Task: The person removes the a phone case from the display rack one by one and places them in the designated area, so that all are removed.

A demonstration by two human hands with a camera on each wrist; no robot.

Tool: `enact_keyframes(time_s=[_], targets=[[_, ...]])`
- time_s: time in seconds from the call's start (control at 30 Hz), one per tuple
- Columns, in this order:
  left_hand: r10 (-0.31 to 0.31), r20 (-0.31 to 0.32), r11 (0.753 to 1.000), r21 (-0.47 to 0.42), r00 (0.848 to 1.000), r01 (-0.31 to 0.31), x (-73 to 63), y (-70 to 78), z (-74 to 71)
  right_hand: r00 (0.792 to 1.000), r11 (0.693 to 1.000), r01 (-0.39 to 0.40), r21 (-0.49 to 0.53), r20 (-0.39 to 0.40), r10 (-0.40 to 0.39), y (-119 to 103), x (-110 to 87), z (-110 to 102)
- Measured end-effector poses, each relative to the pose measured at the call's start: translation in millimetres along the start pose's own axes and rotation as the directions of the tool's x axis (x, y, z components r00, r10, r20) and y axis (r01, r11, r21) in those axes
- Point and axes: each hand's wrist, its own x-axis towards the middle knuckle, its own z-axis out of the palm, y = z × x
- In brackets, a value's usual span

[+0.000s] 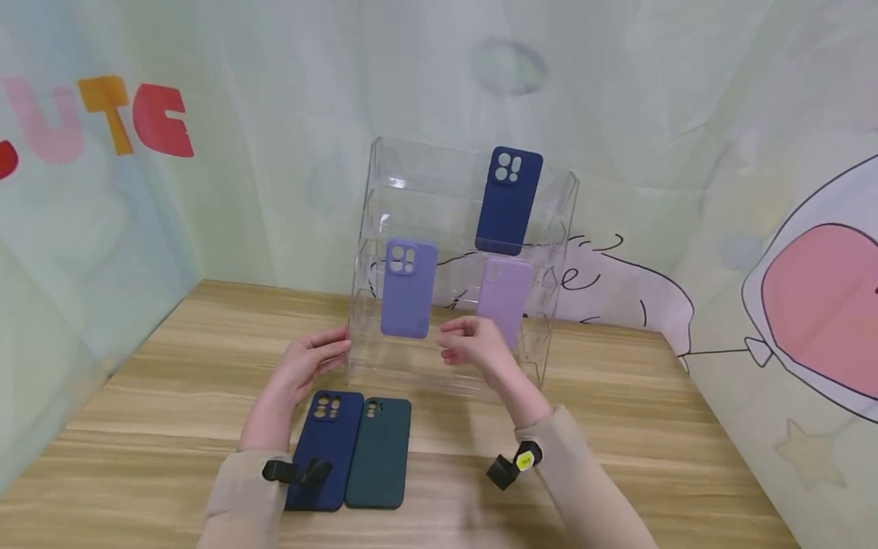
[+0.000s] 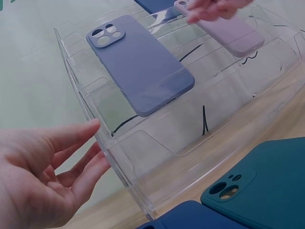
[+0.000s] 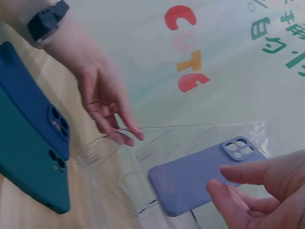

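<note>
We log left hand (image 1: 312, 362) relaxed, touching the clear rack's (image 1: 446, 217) left side, right hand (image 1: 475, 345) empty, fingertips apart; careless brushing could dislodge the right lilac case (image 1: 506, 296).

Wooden table (image 1: 652, 427) with brown stripes. Pale green cloth (image 1: 288, 91) behind, big bright letters (image 1: 110, 103) on left. Pink balloon (image 1: 823, 305) on right, faint yellow star (image 1: 812, 455) below.

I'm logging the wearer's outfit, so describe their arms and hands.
The left hand and right hand wear no gloves. The left sleeve and right sleeve are plain beige. A black left device and a black right device sit at the cuffs; the right one has a yellow label, its print too small to read.
</note>
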Motion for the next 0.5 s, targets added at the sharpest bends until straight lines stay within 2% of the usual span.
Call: enact_keyframes(time_s=[0.17, 0.3, 0.5], targets=[[0.003, 0.001, 1.000, 0.007, 1.000, -0.003, 0.7, -0.9, -1.1, 0.997, 0.997, 0.080, 0.011, 0.023, -0.080, -14.5, 5.5, -7.2], [0.008, 0.004, 1.000, 0.010, 1.000, -0.009, 0.9, -0.1, -1.6, 0.993, 0.992, 0.122, 0.020, 0.000, -0.122, -22.5, 9.9, -8.2], [0.005, -0.003, 1.000, 0.007, 1.000, -0.005, 0.0, 0.2, 0.2, 0.980, 0.981, 0.196, -0.012, -0.039, -0.196, -23.1, 19.2, -5.2]])
